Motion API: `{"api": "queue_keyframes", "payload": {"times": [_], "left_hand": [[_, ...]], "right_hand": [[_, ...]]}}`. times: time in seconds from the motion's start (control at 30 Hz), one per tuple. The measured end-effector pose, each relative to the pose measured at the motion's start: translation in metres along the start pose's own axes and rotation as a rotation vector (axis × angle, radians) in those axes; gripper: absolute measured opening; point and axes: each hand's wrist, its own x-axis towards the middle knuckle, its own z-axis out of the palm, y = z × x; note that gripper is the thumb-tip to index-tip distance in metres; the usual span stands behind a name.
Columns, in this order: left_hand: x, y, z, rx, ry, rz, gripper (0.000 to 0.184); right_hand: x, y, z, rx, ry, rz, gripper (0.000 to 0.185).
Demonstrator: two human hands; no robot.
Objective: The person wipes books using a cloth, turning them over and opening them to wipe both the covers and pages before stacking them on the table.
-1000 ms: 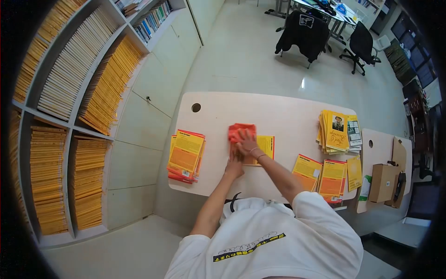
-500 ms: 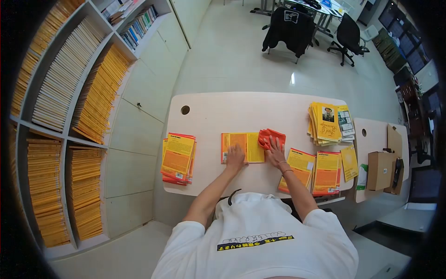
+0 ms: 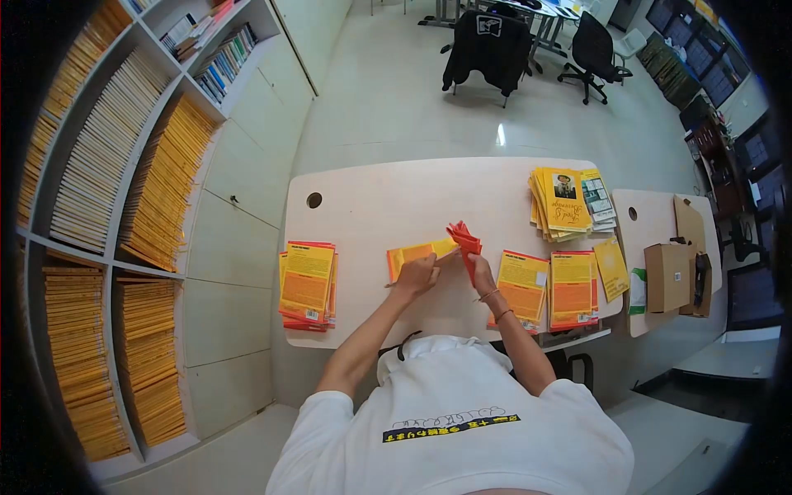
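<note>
My left hand (image 3: 417, 275) is closed on the near edge of a yellow and orange book (image 3: 402, 257), which is tilted up from the table. In my right hand (image 3: 480, 271) a bunched red cloth (image 3: 464, 238) sticks up from the closed fingers, at the book's right end. Whether the right fingers also touch the book is hard to see. A stack of yellow and red books (image 3: 308, 280) lies to the left of my left hand. Just right of my right hand are two more piles, a nearer book pile (image 3: 521, 285) and another book pile (image 3: 571, 289).
Yellow books with a portrait cover (image 3: 565, 202) are piled at the table's back right, beside green-and-white booklets (image 3: 599, 200). An open cardboard box (image 3: 667, 276) stands on a side table. Shelves full of books (image 3: 107, 157) line the left. Chairs stand beyond the table.
The book lay flat with the cloth pressed on its right part; now it is lifted and tilted. My left hand has closed on its edge, and my right hand has gathered up the cloth.
</note>
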Motion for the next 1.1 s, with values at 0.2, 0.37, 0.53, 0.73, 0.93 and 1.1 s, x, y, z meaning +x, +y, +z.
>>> {"api": "queue_keyframes", "payload": {"times": [0.2,0.37,0.53,0.73,0.93,1.1], "left_hand": [[0.001,0.01,-0.06,-0.361,0.051,-0.144,0.016],[0.001,0.012,-0.064,-1.088,0.219,-0.494,0.015],[0.003,0.018,-0.051,-1.294,0.44,-0.628,0.021],[0.009,0.012,-0.034,-1.318,0.454,-0.589,0.02],[0.016,0.051,-0.043,-1.392,0.185,-0.539,0.027],[0.024,0.062,-0.058,-1.53,0.155,-0.588,0.028]], "right_hand": [[0.011,-0.031,0.004,0.438,0.012,0.024,0.039],[0.015,-0.059,0.005,0.777,0.01,0.031,0.038],[-0.014,-0.055,0.03,0.43,-0.075,0.064,0.044],[-0.047,-0.069,0.067,-0.164,-0.005,-0.515,0.052],[-0.04,-0.111,0.072,-0.6,0.158,-0.744,0.063],[-0.035,-0.133,0.061,-0.588,0.144,-0.73,0.063]]}}
